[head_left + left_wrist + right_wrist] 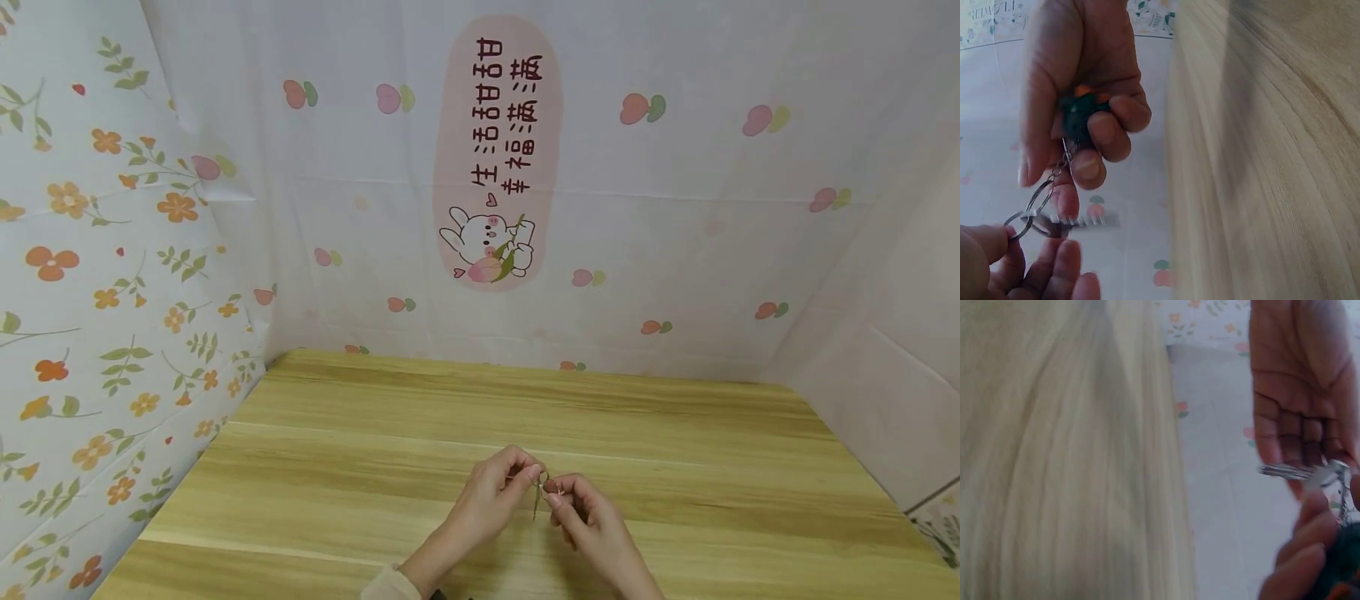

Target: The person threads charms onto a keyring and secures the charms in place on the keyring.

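Note:
In the head view both hands meet low over the table around a keychain. My left hand (497, 493) pinches a thin metal ring between thumb and forefinger, and a key (536, 505) hangs below it. My right hand (596, 518) curls close beside it, fingertips at the linked metal loops. Seen from the left wrist, the right hand grips a dark green and orange trinket (1079, 117). A short chain (1059, 169) joins the trinket to the key ring (1036, 199). The key's toothed blade looks blurred. The right wrist view shows the key (1286, 472) side-on; the trinket is partly cut off.
Below the hands lies a wood-grain table (360, 433). A pale cloth (360, 158) with printed hearts, a rabbit and characters hangs behind. On the left is a flowered cloth (82, 292), and a plain pale one (892, 275) borders the right side.

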`<state>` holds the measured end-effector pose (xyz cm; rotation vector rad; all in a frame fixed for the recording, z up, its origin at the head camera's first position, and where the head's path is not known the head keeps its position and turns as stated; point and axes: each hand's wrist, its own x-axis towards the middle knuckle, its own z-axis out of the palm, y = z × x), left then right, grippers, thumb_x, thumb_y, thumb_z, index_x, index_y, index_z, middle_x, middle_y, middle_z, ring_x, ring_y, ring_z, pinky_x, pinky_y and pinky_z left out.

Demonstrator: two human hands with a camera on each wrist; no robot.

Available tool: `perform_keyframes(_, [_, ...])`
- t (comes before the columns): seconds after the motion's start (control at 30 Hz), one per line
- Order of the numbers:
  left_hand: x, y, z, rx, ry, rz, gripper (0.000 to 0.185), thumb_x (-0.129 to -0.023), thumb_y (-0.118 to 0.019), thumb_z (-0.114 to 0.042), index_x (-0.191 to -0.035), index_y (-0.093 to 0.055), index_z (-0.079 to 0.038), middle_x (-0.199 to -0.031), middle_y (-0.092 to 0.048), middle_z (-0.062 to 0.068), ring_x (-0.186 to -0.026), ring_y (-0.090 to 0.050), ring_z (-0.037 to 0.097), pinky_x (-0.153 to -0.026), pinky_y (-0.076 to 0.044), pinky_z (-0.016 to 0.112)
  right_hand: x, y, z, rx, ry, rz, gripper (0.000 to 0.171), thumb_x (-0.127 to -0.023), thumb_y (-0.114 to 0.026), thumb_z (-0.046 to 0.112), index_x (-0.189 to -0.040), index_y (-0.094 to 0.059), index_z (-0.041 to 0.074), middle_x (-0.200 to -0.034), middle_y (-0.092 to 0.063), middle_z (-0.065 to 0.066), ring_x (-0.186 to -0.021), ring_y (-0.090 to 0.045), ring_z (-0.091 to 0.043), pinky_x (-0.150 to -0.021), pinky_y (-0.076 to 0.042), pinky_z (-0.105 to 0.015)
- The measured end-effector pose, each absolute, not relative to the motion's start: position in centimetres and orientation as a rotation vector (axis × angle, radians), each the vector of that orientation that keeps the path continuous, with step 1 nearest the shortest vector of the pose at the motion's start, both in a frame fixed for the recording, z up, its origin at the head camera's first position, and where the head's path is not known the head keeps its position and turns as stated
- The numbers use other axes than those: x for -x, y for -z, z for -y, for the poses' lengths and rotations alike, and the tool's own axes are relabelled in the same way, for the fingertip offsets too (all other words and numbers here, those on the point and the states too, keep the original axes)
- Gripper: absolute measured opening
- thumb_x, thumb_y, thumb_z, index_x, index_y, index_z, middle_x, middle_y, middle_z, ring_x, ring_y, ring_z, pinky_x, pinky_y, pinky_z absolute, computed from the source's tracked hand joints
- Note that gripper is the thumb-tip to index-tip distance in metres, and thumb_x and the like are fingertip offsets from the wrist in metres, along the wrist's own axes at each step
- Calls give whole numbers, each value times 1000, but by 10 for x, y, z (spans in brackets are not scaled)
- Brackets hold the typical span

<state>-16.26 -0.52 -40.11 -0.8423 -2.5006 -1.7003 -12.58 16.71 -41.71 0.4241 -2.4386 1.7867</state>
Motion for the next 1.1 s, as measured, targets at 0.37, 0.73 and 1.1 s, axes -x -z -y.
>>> perform_keyframes(0.37, [176, 412, 0, 899, 1852, 2595, 20, -103, -34, -19, -95, -44, -4, -95, -64, 9, -88, -66, 20, -74, -52, 25, 135, 417, -189, -514, -1504, 2608, 13, -88, -63, 4, -97, -57, -2, -88, -60, -8, -72, -45, 2, -60, -44, -19])
perform_keyframes(0.73, [193, 420, 0, 835, 1669, 2716, 11, -98, -50, -15, -90, -53, -7, -77, -52, -2, -62, -47, 5, -54, -42, 19, 144, 420, -198, -334, -1268, 2710, 17, -81, -70, 1, -93, -58, 2, -76, -52, 2, -65, -42, -1, -56, -41, -18])
perform_keyframes(1.1, [206, 427, 2, 900, 1304, 2866, 9, -84, -70, -11, -76, -64, -13, -65, -55, -10, -57, -40, -1, -53, -34, 16, 156, 428, -202, -361, -885, 2845, 18, -75, -76, 7, -85, -62, 12, -80, -51, 4, -68, -43, -6, -59, -39, -19])
